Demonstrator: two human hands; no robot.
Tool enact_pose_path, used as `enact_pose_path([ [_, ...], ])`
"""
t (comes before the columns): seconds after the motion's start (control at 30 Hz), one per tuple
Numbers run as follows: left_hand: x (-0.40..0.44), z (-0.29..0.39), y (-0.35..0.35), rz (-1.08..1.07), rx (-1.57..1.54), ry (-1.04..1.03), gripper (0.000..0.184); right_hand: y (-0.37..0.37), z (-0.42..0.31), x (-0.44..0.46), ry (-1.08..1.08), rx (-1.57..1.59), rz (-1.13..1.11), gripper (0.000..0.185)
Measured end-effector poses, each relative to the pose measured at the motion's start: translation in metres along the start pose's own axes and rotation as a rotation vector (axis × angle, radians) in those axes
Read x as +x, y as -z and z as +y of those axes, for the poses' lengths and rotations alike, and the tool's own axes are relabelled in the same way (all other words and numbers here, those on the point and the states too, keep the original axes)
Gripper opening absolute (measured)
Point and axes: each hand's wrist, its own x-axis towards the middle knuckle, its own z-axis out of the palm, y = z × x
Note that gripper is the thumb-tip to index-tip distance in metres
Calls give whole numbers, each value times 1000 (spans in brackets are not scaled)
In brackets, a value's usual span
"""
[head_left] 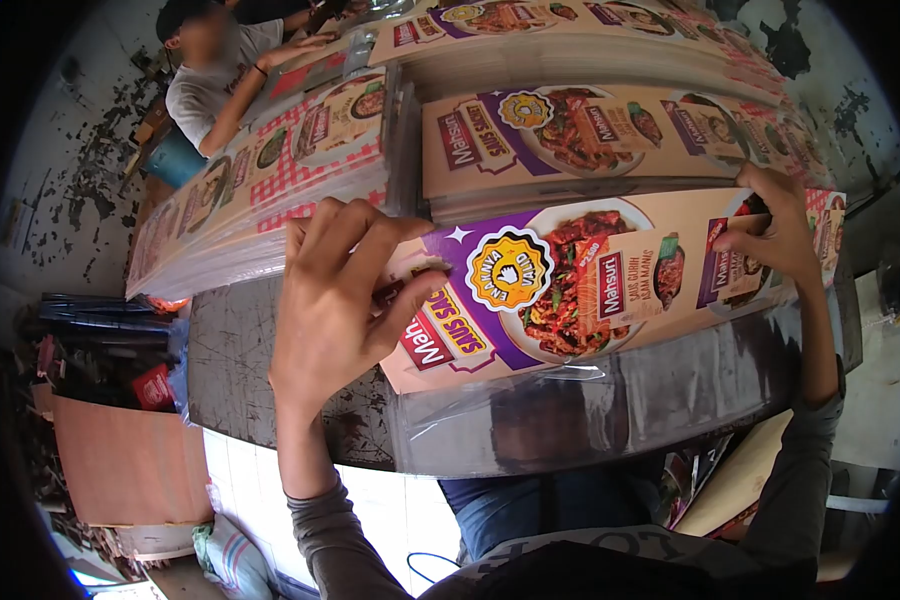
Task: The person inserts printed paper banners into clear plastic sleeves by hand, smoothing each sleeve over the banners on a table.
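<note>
A long printed cardboard sheet (660, 265) with food pictures and the Mahsuri name lies tilted in front of me. My left hand (335, 300) is closed at its left end, with thumb and forefinger curled at the printed corner. Toward the right, my right hand (775, 225) grips the upper edge, its thumb on the printed face. Clear plastic film (450, 430) spreads below the sheet along the table's front edge. Whether the sheet is partly inside that film I cannot tell. Just behind it sits a stack of similar printed sheets (550, 188).
More printed stacks stand on the left (260, 200) and at the back (580, 60). The worn dark table (235, 350) ends close to my body. Another person (215, 80) is at the far left. Below left are a brown cardboard panel (130, 460) and a sack (235, 560).
</note>
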Motion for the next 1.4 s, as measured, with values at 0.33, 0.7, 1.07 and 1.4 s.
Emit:
enact_pose_path([
  [0.33,11,-1,3,192,140,-2,24,37,-18,30,148,-309,185,55],
  [0.7,31,40,30,224,115,-67,25,118,-21,31,274,-425,350,52],
  [1.07,-12,56,-52,-178,-429,-85,22,37,-11,-57,-217,-164,-335,41],
  [1.4,-12,47,-54,-294,-408,-194,18,-25,-95,-12,200,147,-521,23],
])
